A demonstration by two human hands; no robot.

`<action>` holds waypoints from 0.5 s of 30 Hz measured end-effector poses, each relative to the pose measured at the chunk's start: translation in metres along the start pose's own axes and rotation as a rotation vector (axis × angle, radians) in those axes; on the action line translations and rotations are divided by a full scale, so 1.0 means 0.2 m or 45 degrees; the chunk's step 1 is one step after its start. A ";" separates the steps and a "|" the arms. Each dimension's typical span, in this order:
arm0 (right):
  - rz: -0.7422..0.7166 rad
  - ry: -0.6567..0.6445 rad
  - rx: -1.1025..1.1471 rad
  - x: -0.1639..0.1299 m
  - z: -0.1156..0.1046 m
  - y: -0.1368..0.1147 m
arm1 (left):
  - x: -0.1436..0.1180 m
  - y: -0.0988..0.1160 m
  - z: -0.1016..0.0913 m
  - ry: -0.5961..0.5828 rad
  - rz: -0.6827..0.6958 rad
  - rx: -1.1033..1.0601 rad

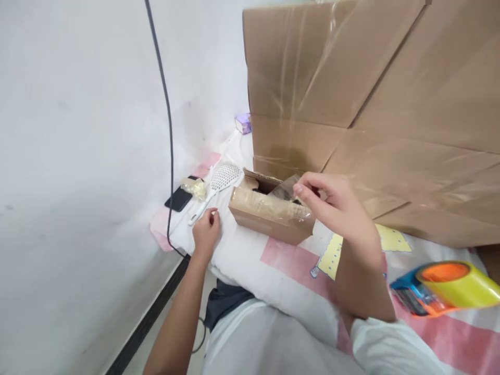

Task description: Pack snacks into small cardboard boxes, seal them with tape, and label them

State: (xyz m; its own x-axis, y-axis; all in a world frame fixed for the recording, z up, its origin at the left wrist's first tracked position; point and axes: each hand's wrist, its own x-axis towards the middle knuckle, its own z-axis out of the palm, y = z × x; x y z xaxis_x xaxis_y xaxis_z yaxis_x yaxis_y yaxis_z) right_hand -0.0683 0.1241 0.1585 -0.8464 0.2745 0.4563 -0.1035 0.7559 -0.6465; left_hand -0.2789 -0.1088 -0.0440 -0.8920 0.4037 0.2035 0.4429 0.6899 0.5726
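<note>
A small brown cardboard box (265, 214), wrapped in clear tape, lies on the white and pink blanket (281, 260) with its top flaps ajar. My right hand (332, 205) pinches the box's top flap at its right end. My left hand (206, 230) rests on the blanket left of the box, fingers curled in, just below the handle of a white slotted spoon (219, 185). Nothing shows in that hand.
A large taped cardboard box (375, 104) stands behind. A tape dispenser with a yellow roll (445, 287) lies at the right. A black phone (179, 198), a crumpled yellowish wrapper (197, 187) and a small purple box (243, 123) sit near the white wall. A black cable (169, 130) hangs down it.
</note>
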 end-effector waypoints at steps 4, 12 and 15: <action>0.063 -0.053 0.025 0.01 -0.02 0.04 | 0.01 0.02 0.02 -0.064 -0.008 0.124; 0.165 -0.181 0.098 0.03 -0.03 0.14 | -0.01 0.04 0.03 -0.107 -0.037 0.271; 0.169 -0.196 0.107 0.04 -0.04 0.16 | -0.01 0.04 0.02 -0.135 -0.036 0.282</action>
State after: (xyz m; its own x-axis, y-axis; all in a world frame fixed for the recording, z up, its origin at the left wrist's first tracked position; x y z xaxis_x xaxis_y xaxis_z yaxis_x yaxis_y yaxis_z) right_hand -0.0752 0.1552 0.1458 -0.9246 0.2697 0.2692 -0.0234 0.6649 -0.7465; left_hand -0.2729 -0.1018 -0.0440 -0.8949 0.4352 0.0983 0.4374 0.8120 0.3864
